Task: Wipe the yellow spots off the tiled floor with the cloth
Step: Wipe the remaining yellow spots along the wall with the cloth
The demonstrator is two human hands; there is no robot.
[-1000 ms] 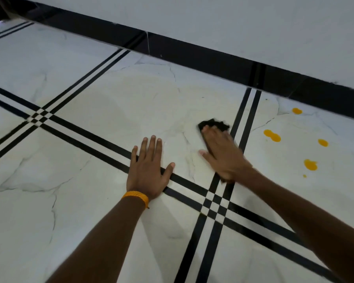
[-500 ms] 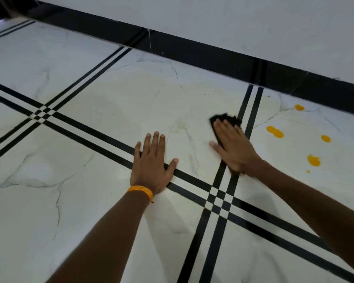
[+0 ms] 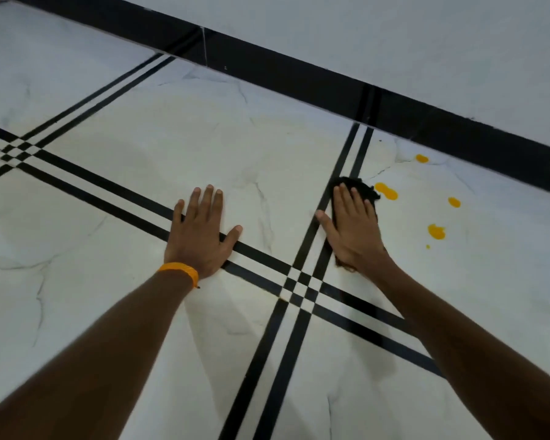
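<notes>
Several yellow spots lie on the white marble floor at the right: a double blob (image 3: 386, 191), one near the skirting (image 3: 422, 158), one further right (image 3: 454, 202) and a larger one (image 3: 436, 231) with a tiny dot below it. My right hand (image 3: 353, 228) presses flat, fingers straight, on a black cloth (image 3: 367, 188), most of which is hidden under the palm. The cloth's far edge sits just left of the double blob. My left hand (image 3: 200, 236), with an orange wristband (image 3: 179, 270), rests flat on the floor to the left.
Black double stripes (image 3: 302, 284) cross the floor and intersect just below my right hand. A black skirting band (image 3: 299, 77) runs along the white wall (image 3: 394, 42) at the back. A faint yellowish smear covers the tile ahead of my left hand.
My right hand has slid the cloth to the right, over the black stripes, up to the edge of the nearest yellow blob. My left hand stays planted.
</notes>
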